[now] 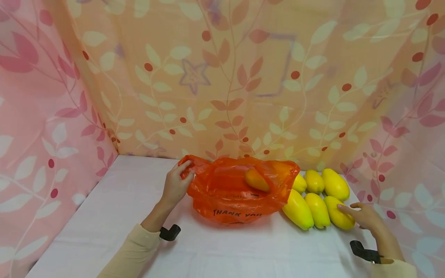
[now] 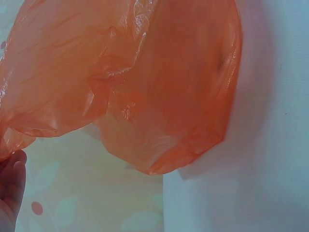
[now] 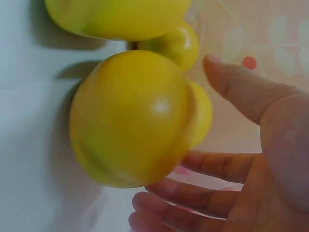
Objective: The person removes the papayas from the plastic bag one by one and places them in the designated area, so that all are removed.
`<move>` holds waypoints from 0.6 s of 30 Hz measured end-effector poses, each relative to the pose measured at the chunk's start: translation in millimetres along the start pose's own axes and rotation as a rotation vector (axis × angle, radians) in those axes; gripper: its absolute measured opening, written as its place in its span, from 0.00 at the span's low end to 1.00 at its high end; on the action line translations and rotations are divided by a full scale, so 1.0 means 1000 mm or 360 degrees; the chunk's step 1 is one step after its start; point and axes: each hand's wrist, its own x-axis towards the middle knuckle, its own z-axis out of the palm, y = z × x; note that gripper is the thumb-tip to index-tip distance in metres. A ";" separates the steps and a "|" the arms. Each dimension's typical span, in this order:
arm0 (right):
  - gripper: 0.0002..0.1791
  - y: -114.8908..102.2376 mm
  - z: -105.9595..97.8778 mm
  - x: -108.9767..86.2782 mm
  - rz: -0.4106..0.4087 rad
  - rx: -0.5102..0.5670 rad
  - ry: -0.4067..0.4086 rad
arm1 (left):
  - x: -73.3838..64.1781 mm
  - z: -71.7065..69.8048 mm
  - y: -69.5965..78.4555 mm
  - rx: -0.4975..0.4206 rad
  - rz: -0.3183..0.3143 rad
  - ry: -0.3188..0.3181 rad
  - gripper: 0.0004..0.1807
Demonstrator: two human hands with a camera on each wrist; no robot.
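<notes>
An orange-red plastic bag (image 1: pixel 222 204) printed "THANK YOU" lies mouth up on the white table, with a yellow mango (image 1: pixel 255 179) inside its opening. My left hand (image 1: pixel 175 185) pinches the bag's left rim; in the left wrist view, that hand (image 2: pixel 10 188) shows only partly beside the thin plastic (image 2: pixel 178 87). Over at the right, my right hand (image 1: pixel 368 217) reaches to the nearest mango (image 1: pixel 338 214). The right wrist view has this hand (image 3: pixel 270 164) with thumb and fingers spread around the mango (image 3: pixel 133 118), not closed on it.
Several more yellow mangoes, such as the large back one (image 1: pixel 335 185) and the long front one (image 1: pixel 298 210), sit in two rows right of the bag. The white tabletop (image 1: pixel 243 251) meets patterned cloth walls (image 1: pixel 222 77) at the back and sides.
</notes>
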 end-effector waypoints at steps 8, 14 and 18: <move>0.50 -0.041 -0.021 -0.029 -0.0208 -0.0132 0.0319 | 0.001 0.000 0.001 -0.0002 -0.0010 -0.0006 0.21; 0.42 -0.089 -0.027 -0.054 -0.0484 -0.0099 0.0566 | 0.000 0.000 0.001 0.0009 0.0001 -0.0002 0.21; 0.39 -0.122 -0.029 -0.066 -0.0586 -0.0091 0.0648 | 0.001 0.000 0.000 0.0005 0.0013 -0.0004 0.21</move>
